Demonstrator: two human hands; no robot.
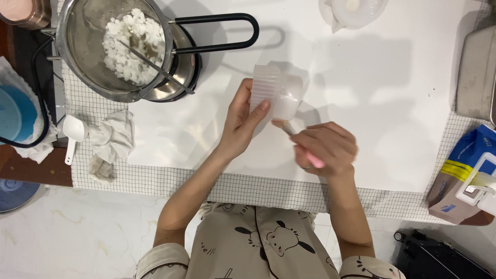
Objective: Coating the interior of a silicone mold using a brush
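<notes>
The right hand (326, 149) is curled shut around a slim pink-handled tool (309, 155), whose pale tip reaches into the mouth of a cup; the tip itself is too blurred to make out. The left hand (243, 121) grips that translucent ribbed plastic cup (276, 92) from the side — thumb on the near wall, fingers wrapped behind — and holds it tipped on its side, its opening turned toward the right hand. Both hands hover just above the white board (372, 98) that covers most of the desk, near its front edge, with a checked cloth (243, 190) showing beneath the board along the near side.

To the left, on the checked cloth, lie a crumpled white rag (112, 139) and a small white scoop (73, 133), just beside each other. Farther back on the left stands a steel pot (82, 49) with a black loop handle (222, 32); it holds white flakes (132, 44) — a thin metal rod (155, 66) leans across them and over the rim. At the far edge, a clear plastic container (356, 11) sits on the board, well apart from the hands. On the right, a blue and brown carton (460, 175) rests at the desk's corner, and a grey tray (478, 72) lies behind it.
</notes>
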